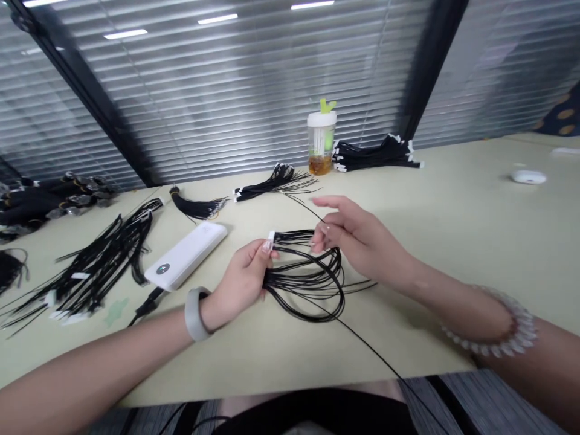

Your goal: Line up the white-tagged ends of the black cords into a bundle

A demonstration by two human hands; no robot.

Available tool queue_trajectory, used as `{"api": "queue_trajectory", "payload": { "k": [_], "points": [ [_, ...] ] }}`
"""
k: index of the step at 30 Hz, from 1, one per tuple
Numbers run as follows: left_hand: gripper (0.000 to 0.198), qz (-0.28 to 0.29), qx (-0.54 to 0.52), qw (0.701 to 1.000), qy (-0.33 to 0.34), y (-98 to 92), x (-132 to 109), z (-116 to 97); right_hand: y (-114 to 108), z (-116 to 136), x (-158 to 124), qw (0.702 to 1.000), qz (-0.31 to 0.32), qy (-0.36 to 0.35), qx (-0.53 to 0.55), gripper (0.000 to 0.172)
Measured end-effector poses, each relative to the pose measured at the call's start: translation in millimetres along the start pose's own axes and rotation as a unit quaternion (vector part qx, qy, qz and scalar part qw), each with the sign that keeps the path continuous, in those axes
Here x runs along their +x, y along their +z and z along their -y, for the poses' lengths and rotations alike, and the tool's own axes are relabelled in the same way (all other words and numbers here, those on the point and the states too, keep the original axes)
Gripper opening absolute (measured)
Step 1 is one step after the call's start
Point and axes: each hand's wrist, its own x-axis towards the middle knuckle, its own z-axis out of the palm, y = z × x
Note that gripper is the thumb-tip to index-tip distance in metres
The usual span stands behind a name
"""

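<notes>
"Bare forearms reach over the near edge of a pale table, a black-clad lap below it. Where are the cables?"

"Looped at the table's near middle, between the two hands. The left hand pinches them between thumb and fingers beside a white tag."

"And the right hand?"

"Raised at the right of the loops, index finger extended, the other fingers curled toward the thumb. Whether they grip a cable, I cannot tell."

"What crosses the edge?"

"One strand, running from the loops over the near edge."

"Elbow room?"

"Tight on the left, where a white power bank lies near the wrist and black wires fan out beyond it. Wide on the right, where tabletop stretches from the forearm to a white case, well apart."

"And the far edge?"

"Lined by a lidded cup of amber liquid, upright, with a black bundle just beside it, both before slatted blinds."
</notes>
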Motion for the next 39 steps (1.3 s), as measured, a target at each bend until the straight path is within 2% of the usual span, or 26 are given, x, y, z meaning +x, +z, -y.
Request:
{"api": "queue_trajectory", "payload": {
  "k": [3, 7, 12, 17, 25, 28, 33, 39],
  "points": [
    [0.036, 0.002, 0.001, 1.0, 0.0, -0.8, 0.0, 1.8, 0.0, 1.6, 0.6, 0.992, 0.004, -0.009, -0.128, 0.015],
    [0.036, 0.01, 0.005, 1.0, -0.004, -1.5, 0.2, 3.0, 3.3, 6.8, -1.4, 0.971, 0.036, -0.019, -0.237, 0.023],
    [0.037, 0.012, 0.005, 1.0, 0.0, -0.5, -0.2, 0.9, 9.6, 3.7, -5.6, 0.963, 0.028, -0.014, -0.268, 0.012],
    [0.037, 0.014, 0.008, 1.0, 0.0, 1.1, -1.1, -1.8, 11.2, 4.3, -6.0, 0.96, 0.028, -0.015, -0.276, 0.018],
    [0.038, 0.03, 0.015, 0.999, 0.009, 0.1, -1.5, 0.5, 14.3, 1.0, -5.5, 0.954, 0.021, -0.02, -0.3, 0.017],
    [0.04, 0.039, 0.02, 0.999, 0.005, -0.5, -0.5, 3.0, 15.4, -1.3, -7.3, 0.941, 0.016, -0.052, -0.334, 0.016],
    [0.039, 0.041, 0.033, 0.998, 0.017, -0.2, 0.0, 3.2, 16.2, -4.2, -9.9, 0.903, 0.042, -0.108, -0.414, 0.021],
    [0.036, 0.078, 0.039, 0.996, 0.021, 0.5, -2.0, -3.5, 16.9, -5.4, -10.5, 0.898, 0.054, -0.111, -0.423, 0.026]
  ]
}}
